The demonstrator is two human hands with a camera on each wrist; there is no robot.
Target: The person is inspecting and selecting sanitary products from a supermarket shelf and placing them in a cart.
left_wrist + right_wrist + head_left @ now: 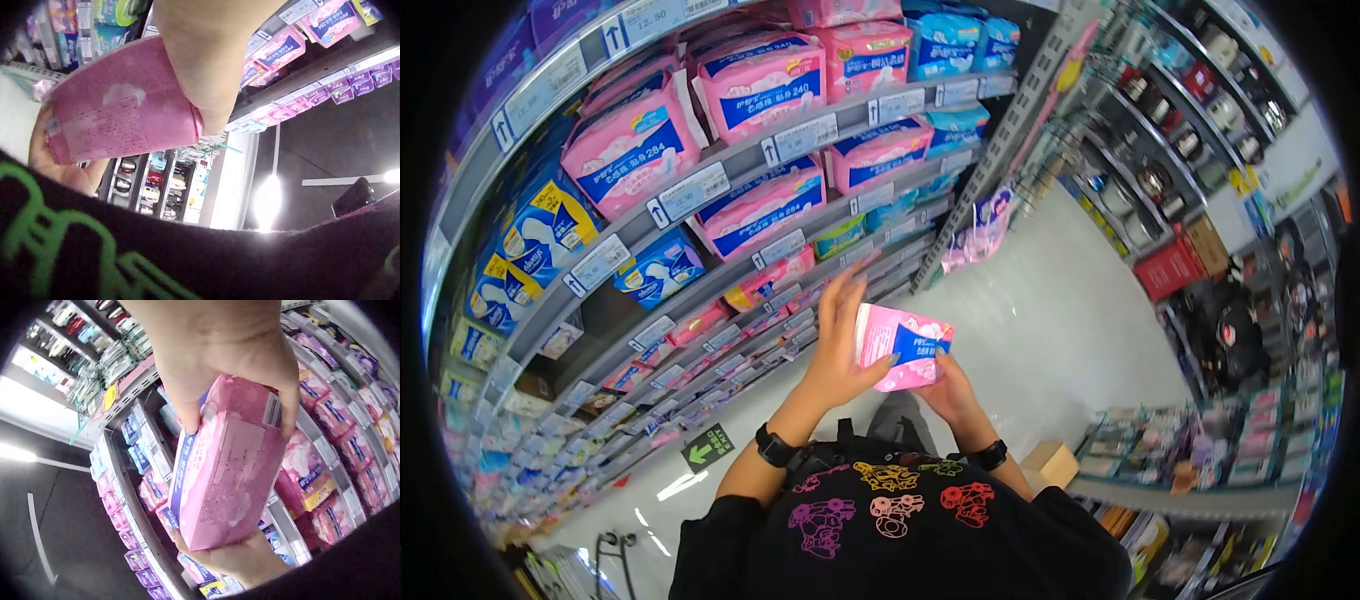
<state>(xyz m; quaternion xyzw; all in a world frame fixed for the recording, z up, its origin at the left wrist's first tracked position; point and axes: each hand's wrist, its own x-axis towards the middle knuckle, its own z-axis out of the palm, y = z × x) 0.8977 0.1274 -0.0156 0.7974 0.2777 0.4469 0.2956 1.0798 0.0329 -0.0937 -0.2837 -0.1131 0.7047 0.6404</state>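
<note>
Both hands hold a pink pack of sanitary pads point(900, 325) with a blue label, in front of the body. My left hand point(832, 345) is at its left side, thumb across the front and other fingers extending upward past the edge. At the lower right corner, my right hand point(950, 388) grips the pack, thumb on the front. In the right wrist view, that hand point(231, 350) spans one end of the pack point(234, 475), while the left hand point(244, 559) supports the opposite end. The left wrist view shows a pink face of the pack point(112, 122) bearing small print.
Shelves on the left carry pink packs point(765, 90), blue packs point(945, 45) and price labels point(690, 190). A perforated metal post point(990, 150) ends the shelving. Cookware racks point(1180, 120) stand across the aisle. A green floor sign point(708, 448) and a cardboard box point(1050, 465) lie low down.
</note>
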